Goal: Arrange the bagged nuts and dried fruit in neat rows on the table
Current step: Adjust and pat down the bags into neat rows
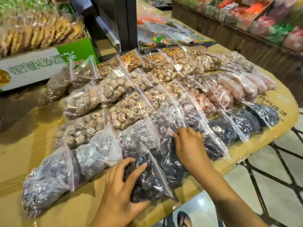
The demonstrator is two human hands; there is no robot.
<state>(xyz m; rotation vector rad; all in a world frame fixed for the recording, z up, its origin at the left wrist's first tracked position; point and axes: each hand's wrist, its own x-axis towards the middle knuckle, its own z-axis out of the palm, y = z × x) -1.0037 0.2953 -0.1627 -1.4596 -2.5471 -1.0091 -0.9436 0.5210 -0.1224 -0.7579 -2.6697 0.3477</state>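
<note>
Several clear zip bags of nuts and dried fruit lie in slanted rows on a cardboard-covered table [255, 153]. Dark fruit bags fill the near row, tan ring-shaped pieces [127, 110] the middle, golden nuts [132, 60] the far row, pinkish bags [229, 92] the right. My left hand [121, 182] grips the near end of a dark dried-fruit bag [150, 181] at the front edge. My right hand [190, 148] rests fingers-down on the neighbouring dark bag [168, 154], pressing it, not closed around it.
A white and green carton [41, 66] of snacks stands at the back left. A dark pillar [114, 22] rises behind the rows. Bags of colourful sweets [164, 35] lie beyond it, and shelves of packets [262, 18] line the back right. The table's metal legs [255, 174] show at right.
</note>
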